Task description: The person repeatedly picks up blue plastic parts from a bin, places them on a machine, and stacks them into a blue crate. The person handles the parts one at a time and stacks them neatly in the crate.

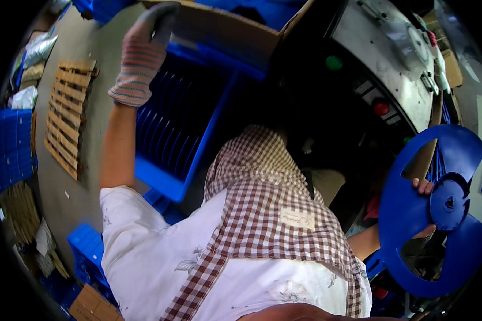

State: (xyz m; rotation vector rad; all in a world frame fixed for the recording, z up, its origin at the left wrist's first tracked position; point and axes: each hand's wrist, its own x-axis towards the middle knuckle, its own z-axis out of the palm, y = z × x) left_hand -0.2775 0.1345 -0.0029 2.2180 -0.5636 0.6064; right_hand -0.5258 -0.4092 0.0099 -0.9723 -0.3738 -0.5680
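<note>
Right hand (pixel 424 208) bare, pinching blue reel (pixel 444 208) by spoke, hub at 3 o'clock | left hand (pixel 142 56) gloved, curled over cardboard box (pixel 225 32) edge at 11 o'clock

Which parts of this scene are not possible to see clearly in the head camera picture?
- Right hand: the blue reel covers the palm; only fingertips show around a spoke.
- Left hand: a striped glove covers it where it grips the cardboard box edge.
- Blue crate: its right side is hidden by the person's checked apron.
- Machine panel: small parts blurred near the rim.
</note>
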